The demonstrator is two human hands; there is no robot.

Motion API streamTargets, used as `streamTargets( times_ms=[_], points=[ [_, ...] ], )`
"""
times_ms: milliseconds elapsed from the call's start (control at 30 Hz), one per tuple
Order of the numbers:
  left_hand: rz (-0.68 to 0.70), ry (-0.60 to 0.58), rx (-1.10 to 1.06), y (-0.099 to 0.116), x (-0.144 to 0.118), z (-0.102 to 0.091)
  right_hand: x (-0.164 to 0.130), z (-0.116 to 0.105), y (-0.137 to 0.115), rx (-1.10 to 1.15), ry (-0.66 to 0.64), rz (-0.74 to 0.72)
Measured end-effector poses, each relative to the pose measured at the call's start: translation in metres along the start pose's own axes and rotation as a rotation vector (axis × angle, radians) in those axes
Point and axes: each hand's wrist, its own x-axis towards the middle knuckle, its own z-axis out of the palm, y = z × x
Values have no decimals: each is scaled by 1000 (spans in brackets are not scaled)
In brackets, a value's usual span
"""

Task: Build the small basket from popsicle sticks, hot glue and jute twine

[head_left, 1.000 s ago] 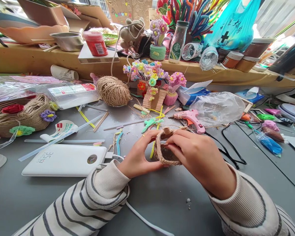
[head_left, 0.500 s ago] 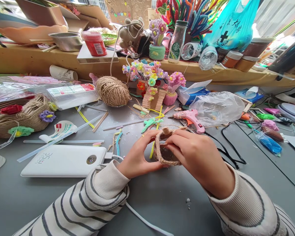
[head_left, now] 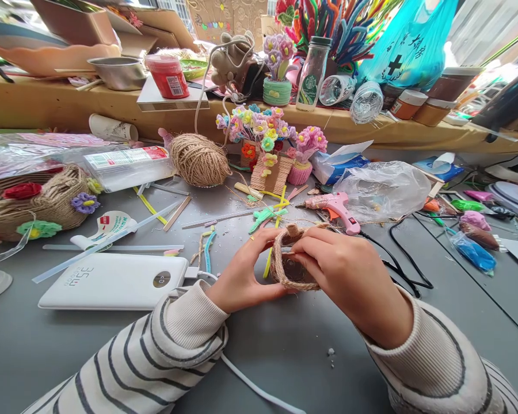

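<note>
Between my hands is a small twine-wrapped basket [head_left: 280,269], its opening tipped toward me and a dark inside showing. My left hand [head_left: 248,269] grips it from the left, thumb along the bottom edge and fingers behind the far side. My right hand [head_left: 349,267] pinches the right part of the rim, with thumb and fingertips at the opening. The right side of the basket is hidden by that hand. Just beyond lies a pink glue gun [head_left: 333,208], its nozzle pointing left. A yellow pipe cleaner [head_left: 267,264] shows behind the basket.
A white power bank [head_left: 112,282] with a cable lies left of my hands. Farther back are a ball of twine [head_left: 200,161], pipe-cleaner flowers [head_left: 263,129] and a crumpled plastic bag [head_left: 384,190]. A larger twine basket [head_left: 56,198] stands far left. Black cords [head_left: 397,270] run at right.
Almost nothing differs. Both hands keep the same hold on the twine-wrapped basket, and the whole view has shifted very slightly.
</note>
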Motion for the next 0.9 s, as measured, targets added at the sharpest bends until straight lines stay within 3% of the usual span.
streamTargets(
  times_ms=[900],
  points=[
    [35, 1, 50, -2, -1, 1, 0, -1, 1, 32, -22, 4]
  ],
)
